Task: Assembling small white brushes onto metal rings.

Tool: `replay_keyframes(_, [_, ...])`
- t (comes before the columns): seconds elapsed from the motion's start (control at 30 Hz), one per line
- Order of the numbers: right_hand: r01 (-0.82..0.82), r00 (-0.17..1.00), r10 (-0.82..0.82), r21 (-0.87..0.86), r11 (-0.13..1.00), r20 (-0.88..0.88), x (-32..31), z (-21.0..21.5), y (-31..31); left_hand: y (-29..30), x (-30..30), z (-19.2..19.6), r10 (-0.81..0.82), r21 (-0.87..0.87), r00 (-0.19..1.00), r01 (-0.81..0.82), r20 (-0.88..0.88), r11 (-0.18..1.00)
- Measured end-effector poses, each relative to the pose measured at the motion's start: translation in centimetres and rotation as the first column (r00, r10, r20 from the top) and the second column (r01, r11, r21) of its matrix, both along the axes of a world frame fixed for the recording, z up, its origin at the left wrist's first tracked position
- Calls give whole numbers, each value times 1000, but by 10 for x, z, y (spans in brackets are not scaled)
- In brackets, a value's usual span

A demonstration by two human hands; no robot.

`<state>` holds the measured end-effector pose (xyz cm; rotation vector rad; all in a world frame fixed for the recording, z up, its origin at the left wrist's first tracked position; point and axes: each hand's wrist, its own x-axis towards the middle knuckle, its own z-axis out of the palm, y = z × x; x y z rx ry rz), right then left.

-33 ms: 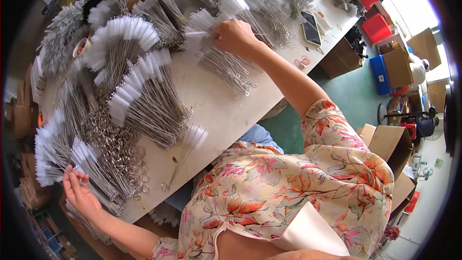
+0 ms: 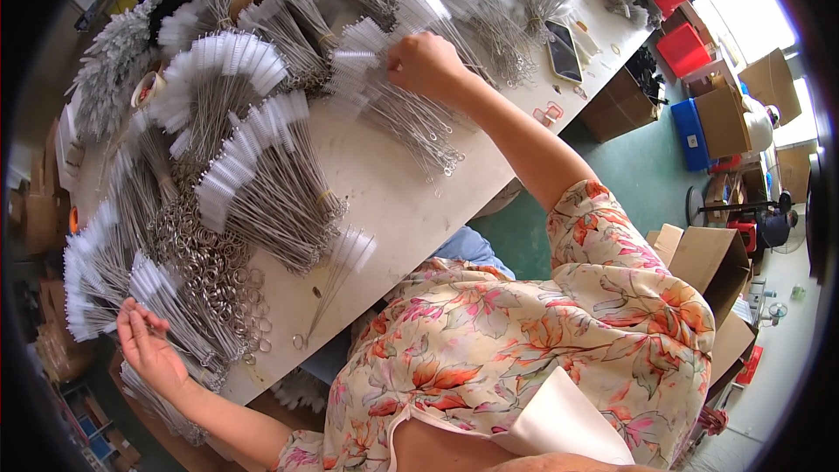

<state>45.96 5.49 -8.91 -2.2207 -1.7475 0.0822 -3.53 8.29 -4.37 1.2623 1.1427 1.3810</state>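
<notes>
At the table's near left end, the left hand [image 2: 147,345] lies open, fingers spread against a fanned bundle of white-bristled wire brushes [image 2: 170,310] beside a heap of metal rings [image 2: 205,258]. Far across the white table [image 2: 384,201], the right hand [image 2: 426,64] closes on another brush bundle [image 2: 384,79]. Sorting seems under way; drawing brushes free calls for a careful pinch.

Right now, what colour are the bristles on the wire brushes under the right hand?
White bristles, head view.

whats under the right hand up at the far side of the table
The right hand rests on a fanned bundle of white-tipped wire brushes, which lies on the white table. The fingertips and whatever they pinch are hidden by the hand itself.
</notes>
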Motion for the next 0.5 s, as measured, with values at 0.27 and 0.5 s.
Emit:
replay_keyframes(0.27, [368, 532, 195, 433, 823, -824, 148, 54, 7, -14, 31, -6, -143, -191, 990, 138, -15, 972])
replay_keyframes(0.5, [364, 923, -374, 113, 925, 88, 165, 1, 13, -25, 65, -27, -226, -259, 972, 236, 68, 937])
